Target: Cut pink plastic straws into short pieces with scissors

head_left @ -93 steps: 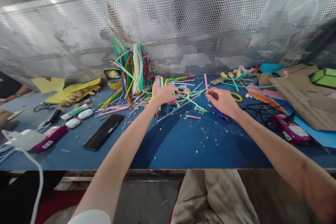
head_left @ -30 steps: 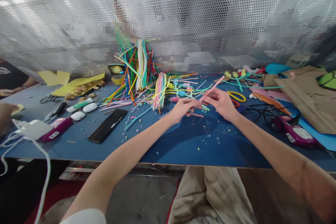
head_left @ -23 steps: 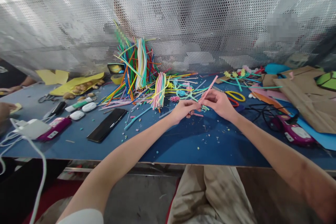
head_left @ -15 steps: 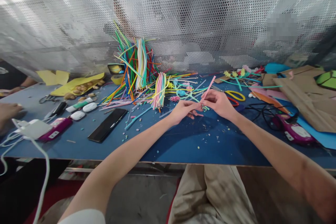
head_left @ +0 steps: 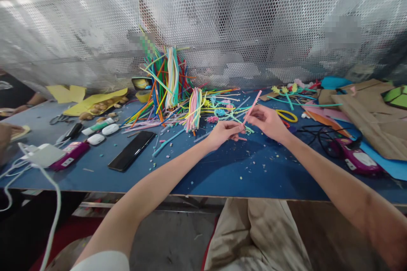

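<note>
A pink pipe cleaner [head_left: 255,102] slants up and to the right above the blue table. My left hand [head_left: 223,134] is closed in a pinch on its lower part, and a short pink end pokes out beneath those fingers. On the right, my right hand [head_left: 266,122] has its fingertips closed against the same pipe cleaner, a little higher. Just behind my hands lie a light green twisted pipe-cleaner piece [head_left: 233,116] and pink fuzzy bits [head_left: 212,119]. A bundle of pastel pipe cleaners [head_left: 194,110] lies left of them.
Many coloured pipe cleaners [head_left: 160,84] stand against the perforated metal screen [head_left: 248,17]. A black phone [head_left: 132,151], a purple power strip [head_left: 71,155] and white cables lie left. To the right are yellow-handled scissors [head_left: 288,115] and brown cardboard [head_left: 369,114]. A co-worker's hand [head_left: 4,137] shows far left.
My right hand has shifted slightly right, its fingers changing position on the pink pipe cleaner. My left hand stays nearly in place. At far left, the co-worker's hand has moved.
</note>
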Demonstrator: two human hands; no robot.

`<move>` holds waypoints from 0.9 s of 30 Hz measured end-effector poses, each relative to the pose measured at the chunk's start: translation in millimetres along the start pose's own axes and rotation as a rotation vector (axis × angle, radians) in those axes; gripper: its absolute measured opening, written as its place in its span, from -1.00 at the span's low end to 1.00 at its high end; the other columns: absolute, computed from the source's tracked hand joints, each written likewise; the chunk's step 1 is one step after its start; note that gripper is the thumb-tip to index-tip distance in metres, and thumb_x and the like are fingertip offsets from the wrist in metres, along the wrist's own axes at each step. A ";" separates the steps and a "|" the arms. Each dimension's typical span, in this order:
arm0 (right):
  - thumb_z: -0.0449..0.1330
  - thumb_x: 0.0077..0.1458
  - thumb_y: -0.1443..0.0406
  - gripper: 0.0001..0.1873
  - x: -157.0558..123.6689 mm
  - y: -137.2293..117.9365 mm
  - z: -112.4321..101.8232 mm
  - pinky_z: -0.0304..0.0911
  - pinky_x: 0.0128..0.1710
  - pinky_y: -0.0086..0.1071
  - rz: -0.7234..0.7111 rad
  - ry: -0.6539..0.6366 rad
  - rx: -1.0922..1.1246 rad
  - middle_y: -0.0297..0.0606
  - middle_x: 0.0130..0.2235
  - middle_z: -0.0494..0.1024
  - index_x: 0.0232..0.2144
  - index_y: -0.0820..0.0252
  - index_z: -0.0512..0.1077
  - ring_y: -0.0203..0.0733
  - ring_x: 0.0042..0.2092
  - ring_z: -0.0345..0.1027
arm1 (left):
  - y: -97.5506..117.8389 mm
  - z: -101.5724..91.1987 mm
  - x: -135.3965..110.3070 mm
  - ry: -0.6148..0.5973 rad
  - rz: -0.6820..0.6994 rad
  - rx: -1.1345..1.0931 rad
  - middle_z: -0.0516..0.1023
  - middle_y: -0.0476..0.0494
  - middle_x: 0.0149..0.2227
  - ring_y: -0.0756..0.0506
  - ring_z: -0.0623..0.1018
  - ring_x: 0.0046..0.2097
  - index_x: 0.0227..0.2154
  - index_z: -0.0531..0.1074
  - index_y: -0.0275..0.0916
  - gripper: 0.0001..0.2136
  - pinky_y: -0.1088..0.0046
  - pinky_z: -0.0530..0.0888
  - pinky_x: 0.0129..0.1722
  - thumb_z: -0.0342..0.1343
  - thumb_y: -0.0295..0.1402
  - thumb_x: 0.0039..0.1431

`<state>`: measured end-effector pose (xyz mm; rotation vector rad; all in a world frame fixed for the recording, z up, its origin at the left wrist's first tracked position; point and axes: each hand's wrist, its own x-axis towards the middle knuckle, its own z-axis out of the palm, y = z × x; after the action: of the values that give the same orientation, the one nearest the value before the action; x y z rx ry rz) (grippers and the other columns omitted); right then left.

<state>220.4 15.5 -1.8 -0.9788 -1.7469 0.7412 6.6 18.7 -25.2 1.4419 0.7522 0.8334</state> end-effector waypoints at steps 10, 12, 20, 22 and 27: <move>0.17 0.14 0.18 -0.58 20.8 68.9 -89.1 0.31 -0.11 -0.16 0.571 -0.160 -1.247 0.27 -0.10 0.56 -0.11 0.45 0.51 0.19 -0.05 0.48 | 1.7 -1.1 4.1 0.072 0.003 -0.048 0.61 -0.20 -0.27 0.10 0.44 -0.44 -0.20 0.56 -0.34 -0.65 0.54 0.45 -0.41 0.33 -0.17 0.04; 0.17 0.12 0.15 -0.57 23.2 78.4 -92.4 0.29 -0.16 -0.22 0.640 -0.244 -1.227 0.25 -0.10 0.57 -0.12 0.43 0.52 0.16 -0.07 0.49 | 4.6 -0.5 3.9 0.101 0.010 -0.063 0.62 -0.22 -0.22 0.09 0.46 -0.43 -0.21 0.56 -0.33 -0.66 0.52 0.47 -0.38 0.32 -0.17 0.04; 0.17 0.02 -0.03 -0.51 29.5 82.6 -96.1 0.24 -0.30 -0.27 0.642 -0.271 -1.173 0.11 -0.22 0.60 -0.28 0.30 0.56 0.09 -0.20 0.51 | 13.9 -3.1 2.2 0.186 0.079 -0.108 0.63 -0.18 -0.21 0.10 0.46 -0.43 -0.22 0.56 -0.29 -0.68 0.52 0.47 -0.36 0.31 -0.16 0.06; 0.17 0.00 -0.05 -0.47 28.6 80.6 -94.5 0.25 -0.30 -0.25 0.644 -0.242 -1.215 0.17 -0.22 0.60 -0.29 0.31 0.57 0.13 -0.20 0.50 | 13.9 -4.7 2.4 0.198 0.083 -0.130 0.63 -0.16 -0.22 0.10 0.46 -0.43 -0.23 0.57 -0.29 -0.68 0.52 0.48 -0.36 0.31 -0.15 0.05; 0.17 0.01 -0.03 -0.46 26.5 75.1 -93.6 0.27 -0.27 -0.22 0.619 -0.105 -1.233 0.27 -0.15 0.58 -0.24 0.36 0.56 0.18 -0.13 0.49 | 12.9 -8.5 5.0 0.233 0.022 -0.251 0.64 -0.20 -0.20 0.10 0.50 -0.42 -0.24 0.57 -0.31 -0.69 0.52 0.50 -0.33 0.34 -0.19 0.02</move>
<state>323.5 80.0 -19.1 -2.3962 -1.9636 -0.0510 1.5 26.9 -12.2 1.1438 0.7759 1.0850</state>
